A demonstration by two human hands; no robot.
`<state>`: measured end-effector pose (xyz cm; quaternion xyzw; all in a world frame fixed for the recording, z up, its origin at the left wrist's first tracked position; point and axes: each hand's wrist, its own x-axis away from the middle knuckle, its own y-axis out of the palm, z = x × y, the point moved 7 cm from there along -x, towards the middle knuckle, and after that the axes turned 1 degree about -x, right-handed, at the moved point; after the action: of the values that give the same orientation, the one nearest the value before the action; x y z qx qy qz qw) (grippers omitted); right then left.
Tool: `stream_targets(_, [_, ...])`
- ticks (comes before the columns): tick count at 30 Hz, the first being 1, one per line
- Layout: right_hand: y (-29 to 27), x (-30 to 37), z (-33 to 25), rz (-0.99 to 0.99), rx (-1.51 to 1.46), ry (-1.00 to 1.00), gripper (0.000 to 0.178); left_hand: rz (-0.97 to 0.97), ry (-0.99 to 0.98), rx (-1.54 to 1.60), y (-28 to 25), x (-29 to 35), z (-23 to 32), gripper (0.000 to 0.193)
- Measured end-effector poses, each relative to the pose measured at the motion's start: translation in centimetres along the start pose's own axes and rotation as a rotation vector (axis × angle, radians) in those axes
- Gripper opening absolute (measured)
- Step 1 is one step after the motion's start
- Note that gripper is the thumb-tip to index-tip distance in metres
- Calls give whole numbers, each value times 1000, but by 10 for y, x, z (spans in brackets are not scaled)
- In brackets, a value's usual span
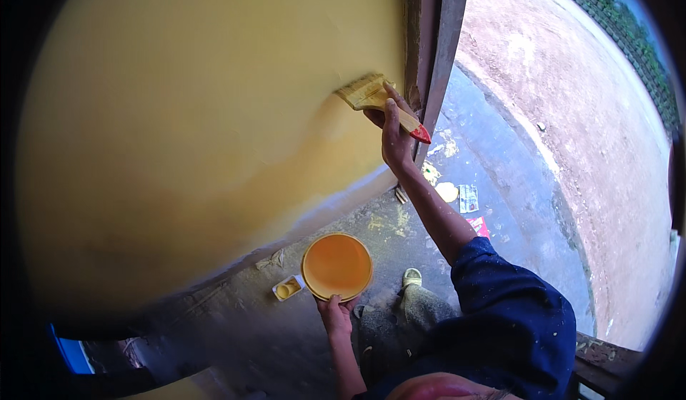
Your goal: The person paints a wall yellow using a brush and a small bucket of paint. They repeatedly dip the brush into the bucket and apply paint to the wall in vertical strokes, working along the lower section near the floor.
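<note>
Below, round container (pixel 307 283), orange within.

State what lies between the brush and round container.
In the head view, the yellow wall, its pale lower edge and grey floor show between brush and container.

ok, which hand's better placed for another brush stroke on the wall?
Right, likely: the right hand grips the brush, bristles up at the yellow wall; the left hand is lower, occupied with the round container.
</note>
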<state>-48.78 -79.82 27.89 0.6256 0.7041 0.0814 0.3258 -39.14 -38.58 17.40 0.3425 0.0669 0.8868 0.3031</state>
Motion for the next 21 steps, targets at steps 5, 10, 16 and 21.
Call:
stream_targets(5, [-16, 63, 59, -20, 145, 139, 32, -22, 49, 6, 19, 22, 24, 62])
stream_targets(10, [-2, 83, 95, 29, 152, 414, 30, -116, 32, 32, 9, 11, 35, 52])
stream_targets(16, [67, 12, -39, -77, 37, -203, 33, -278, -62, 58, 4, -7, 55, 53])
stream_targets(21, [29, 73, 47, 20, 256, 209, 34, -378, 64, -11, 23, -14, 96, 62])
